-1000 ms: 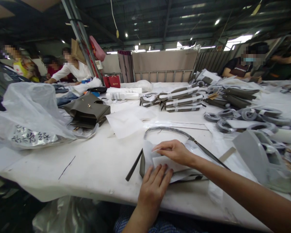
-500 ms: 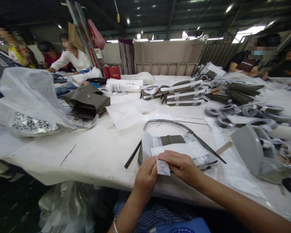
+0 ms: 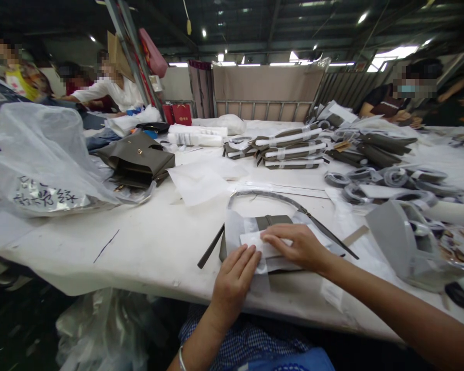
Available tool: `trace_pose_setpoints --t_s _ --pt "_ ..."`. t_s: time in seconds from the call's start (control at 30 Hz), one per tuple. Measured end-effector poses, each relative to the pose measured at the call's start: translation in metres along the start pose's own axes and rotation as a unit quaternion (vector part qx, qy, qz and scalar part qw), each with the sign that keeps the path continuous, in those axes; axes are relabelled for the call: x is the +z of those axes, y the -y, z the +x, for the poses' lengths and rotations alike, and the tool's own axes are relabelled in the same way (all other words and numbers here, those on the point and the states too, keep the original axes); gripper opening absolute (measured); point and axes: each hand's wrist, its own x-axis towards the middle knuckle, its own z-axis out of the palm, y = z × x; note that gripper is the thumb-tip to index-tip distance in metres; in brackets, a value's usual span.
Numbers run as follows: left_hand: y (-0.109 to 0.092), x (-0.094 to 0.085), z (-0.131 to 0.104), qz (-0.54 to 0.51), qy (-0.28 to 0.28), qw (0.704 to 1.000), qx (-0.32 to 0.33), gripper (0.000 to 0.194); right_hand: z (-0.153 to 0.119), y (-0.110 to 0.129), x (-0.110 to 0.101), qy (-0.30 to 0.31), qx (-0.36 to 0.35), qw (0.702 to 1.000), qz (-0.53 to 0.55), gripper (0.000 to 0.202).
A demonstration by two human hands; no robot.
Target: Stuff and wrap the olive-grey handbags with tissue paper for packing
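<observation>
My left grip [image 3: 234,278] lies flat-fingered on white rectangular paper [image 3: 251,238]; whether my right grip [image 3: 299,245] pinches it, I cannot tell. Beneath, an olive-grey strapped bag [image 3: 272,220] lies near the front edge of the white-covered table [image 3: 158,247], which spreads leftward.

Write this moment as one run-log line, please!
left hand: on white paper | right hand: on white paper | grey-green bag: under paper | strap: arched beyond bag
</observation>
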Motion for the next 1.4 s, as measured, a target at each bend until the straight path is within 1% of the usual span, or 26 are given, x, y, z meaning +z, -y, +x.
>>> trace_pose_setpoints --t_s 0.03,0.1,0.17,0.2,0.27,0.4,0.5,0.57,0.67,0.7,0.73,0.83,0.87,0.9,0.93,1.0,1.07,1.13,1.2,1.3,1.4 --pt "0.0 0.0 0.0 0.007 0.004 1.0 0.005 0.048 0.01 -0.009 0.002 0.011 0.027 0.999 -0.034 0.027" --pt "-0.001 0.0 0.0 0.018 0.003 1.0 0.012 0.048 0.029 -0.027 0.011 0.088 0.069 0.989 -0.097 0.033" --pt "0.0 0.0 -0.001 0.027 0.0 1.0 0.015 0.049 0.045 -0.039 0.021 0.172 0.083 0.971 -0.142 0.036" --pt "0.0 0.001 -0.001 0.031 0.0 0.999 0.015 0.049 0.051 -0.042 0.026 0.201 0.08 0.965 -0.151 0.036" --pt "0.001 0.002 0.0 0.038 0.0 0.999 0.016 0.048 0.059 -0.043 0.034 0.226 0.062 0.961 -0.145 0.036" --pt "0.001 0.002 0.001 0.044 0.001 0.999 0.018 0.047 0.066 -0.039 0.042 0.24 0.026 0.961 -0.134 0.034" --pt "0.0 0.001 0.0 0.041 0.001 0.999 0.017 0.049 0.067 -0.036 0.043 0.225 0.016 0.964 -0.138 0.032" --pt "0.0 0.001 0.0 0.039 0.006 0.999 0.017 0.05 0.062 -0.033 0.041 0.211 0.014 0.967 -0.14 0.031" --pt "0.001 -0.001 0.001 0.028 0.027 0.999 0.008 0.048 0.043 -0.024 0.03 0.191 -0.008 0.975 -0.112 0.028" --pt "0.002 -0.001 0.002 0.023 0.038 0.999 0.003 0.047 0.033 -0.019 0.025 0.168 -0.014 0.981 -0.093 0.027" --pt "0.004 -0.002 0.004 0.017 0.049 0.999 -0.003 0.047 0.021 -0.014 0.02 0.132 -0.013 0.988 -0.073 0.027" --pt "0.013 -0.004 0.012 -0.008 0.086 0.996 -0.02 0.051 -0.021 0.007 0.009 -0.008 0.008 1.0 -0.027 0.024" --pt "0.017 -0.005 0.015 -0.017 0.099 0.995 -0.024 0.052 -0.035 0.013 0.009 -0.036 0.005 0.999 -0.018 0.023" --pt "0.021 -0.006 0.018 -0.024 0.114 0.993 -0.028 0.053 -0.048 0.019 0.011 -0.046 -0.007 0.999 -0.009 0.023" --pt "0.024 -0.007 0.022 -0.03 0.129 0.991 -0.031 0.054 -0.06 0.023 0.016 -0.043 -0.025 0.999 -0.001 0.023" --pt "0.031 -0.008 0.029 -0.036 0.158 0.986 -0.037 0.057 -0.076 0.027 0.033 -0.009 -0.051 0.999 0.009 0.026" --pt "0.035 -0.01 0.036 -0.03 0.182 0.982 -0.043 0.058 -0.081 0.026 0.053 0.012 -0.054 0.998 -0.002 0.028" --pt "0.038 -0.013 0.045 -0.014 0.213 0.976 -0.049 0.056 -0.079 0.021 0.072 0.006 -0.04 0.999 -0.028 0.032" --pt "0.041 -0.016 0.055 0.008 0.248 0.967 -0.051 0.055 -0.072 0.017 0.086 -0.004 -0.02 0.998 -0.059 0.035" --pt "0.042 -0.02 0.069 0.027 0.286 0.957 -0.043 0.058 -0.061 0.017 0.095 0.004 0.008 0.996 -0.084 0.035" --pt "0.044 -0.021 0.079 0.038 0.301 0.952 -0.033 0.058 -0.051 0.021 0.098 0.021 0.016 0.996 -0.087 0.033"
